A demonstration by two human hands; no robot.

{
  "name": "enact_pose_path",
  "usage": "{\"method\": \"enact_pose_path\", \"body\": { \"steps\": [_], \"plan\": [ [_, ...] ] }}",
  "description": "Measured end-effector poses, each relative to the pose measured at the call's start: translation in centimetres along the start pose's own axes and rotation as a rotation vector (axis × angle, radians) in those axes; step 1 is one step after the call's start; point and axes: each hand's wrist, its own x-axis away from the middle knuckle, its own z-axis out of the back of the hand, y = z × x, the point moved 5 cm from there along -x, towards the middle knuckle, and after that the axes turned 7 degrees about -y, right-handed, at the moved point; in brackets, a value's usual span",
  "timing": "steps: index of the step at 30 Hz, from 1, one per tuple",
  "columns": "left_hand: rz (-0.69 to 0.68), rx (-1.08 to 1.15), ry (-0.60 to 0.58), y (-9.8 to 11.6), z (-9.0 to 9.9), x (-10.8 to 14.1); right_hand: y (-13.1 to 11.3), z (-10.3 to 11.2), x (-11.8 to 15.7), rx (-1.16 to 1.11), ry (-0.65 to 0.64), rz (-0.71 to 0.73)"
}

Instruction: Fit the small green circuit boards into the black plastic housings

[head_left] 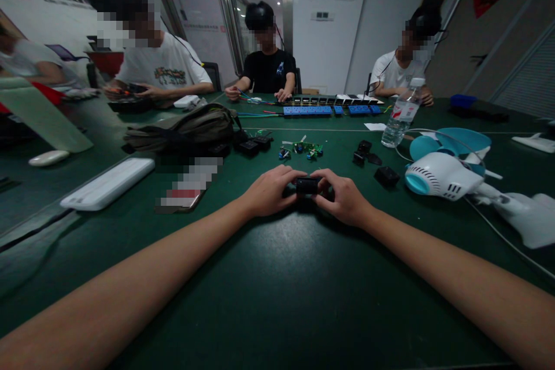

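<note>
The left hand (271, 191) and the right hand (344, 199) meet over one small black piece (307, 185), each gripping an end of it between thumb and fingers. Neither is clenched nor spread wide: both are part-closed, just enough for the piece to fit between them. It is above the near middle of the counter (277, 300); whether it also rests on the surface I cannot tell.

As for progress, the handling of this piece looks under way — neither hand has let go — but nothing shows whether anything on it is finished. Beyond the hands, small green circuit boards (313, 150) lie loose. To the right are some black parts (364, 153) and, nearer, a black block (387, 176); to the left, more black blocks (254, 144). All of these lie apart from the hands, so any work on them, I judge, is not in hand now.
</note>
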Motion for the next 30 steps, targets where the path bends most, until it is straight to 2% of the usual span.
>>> {"method": "enact_pose_path", "body": {
  "steps": [30],
  "plan": [
    [0.002, 0.006, -0.006, -0.07, -0.1, 0.08, -0.15, 0.05, 0.01, -0.019, -0.006, -0.002]
  ]
}}
